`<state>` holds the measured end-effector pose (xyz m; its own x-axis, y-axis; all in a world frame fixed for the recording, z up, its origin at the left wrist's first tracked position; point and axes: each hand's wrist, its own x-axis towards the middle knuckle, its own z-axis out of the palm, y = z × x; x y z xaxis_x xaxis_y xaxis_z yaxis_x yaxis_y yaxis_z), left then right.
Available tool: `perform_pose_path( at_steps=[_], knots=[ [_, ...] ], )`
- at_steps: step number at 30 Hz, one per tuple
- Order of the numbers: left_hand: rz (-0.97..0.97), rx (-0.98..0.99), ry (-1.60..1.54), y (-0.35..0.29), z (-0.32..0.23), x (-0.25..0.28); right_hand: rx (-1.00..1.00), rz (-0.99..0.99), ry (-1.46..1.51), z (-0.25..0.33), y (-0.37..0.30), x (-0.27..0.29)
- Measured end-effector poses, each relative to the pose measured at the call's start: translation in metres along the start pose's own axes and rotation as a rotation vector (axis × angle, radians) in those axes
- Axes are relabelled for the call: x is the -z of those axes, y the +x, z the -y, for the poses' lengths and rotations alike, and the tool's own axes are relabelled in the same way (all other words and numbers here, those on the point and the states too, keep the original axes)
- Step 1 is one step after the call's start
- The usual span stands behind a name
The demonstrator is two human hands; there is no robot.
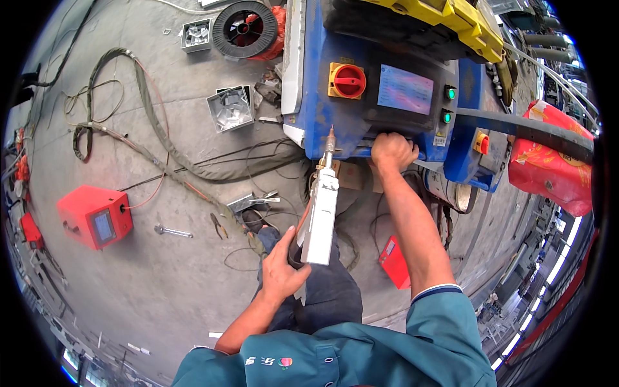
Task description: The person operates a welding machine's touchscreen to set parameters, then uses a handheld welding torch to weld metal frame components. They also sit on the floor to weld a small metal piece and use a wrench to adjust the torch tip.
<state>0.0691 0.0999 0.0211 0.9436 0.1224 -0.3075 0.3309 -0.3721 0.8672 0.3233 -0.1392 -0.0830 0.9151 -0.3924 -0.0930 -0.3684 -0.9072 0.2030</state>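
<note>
My left hand [284, 271] is wrapped round the grip of a white and silver welding gun [320, 222]. The gun points away from me, its narrow copper-coloured tip close to the front of a blue machine [316, 137]. On that machine's lower front edge, my right hand [394, 153] is closed round a blue handle bar [362, 153]; its fingertips are hidden. Above the bar sits a lit screen [405, 89]. A red rotary switch [348, 81] on a yellow plate is left of the screen, and green-lit buttons [450, 93] are to its right.
Thick sleeved cable [151, 106] loops over the concrete floor on the left. A red box with a display [97, 217], a wrench [174, 231] and pliers [218, 226] lie nearby. Farther off are a metal-parts bin [248, 90] and a wire spool [222, 32]. Red packaging [548, 161] stands right.
</note>
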Motion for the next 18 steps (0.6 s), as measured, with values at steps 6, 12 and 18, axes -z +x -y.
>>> perform_pose_path(
  at_steps=[6, 12, 18],
  knots=[
    [0.195, 0.16, -0.347, -0.001, 0.013, 0.02, -0.025, 0.031, -0.004, 0.004, 0.001, 0.006],
    [0.389, 0.48, -0.837, 0.029, 0.071, 0.057, -0.023, 0.018, 0.004, 0.004, -0.001, 0.006],
    [0.454, 0.541, -1.351, 0.038, 0.084, 0.079, -0.022, 0.023, 0.007, 0.006, 0.003, 0.007]
  ],
)
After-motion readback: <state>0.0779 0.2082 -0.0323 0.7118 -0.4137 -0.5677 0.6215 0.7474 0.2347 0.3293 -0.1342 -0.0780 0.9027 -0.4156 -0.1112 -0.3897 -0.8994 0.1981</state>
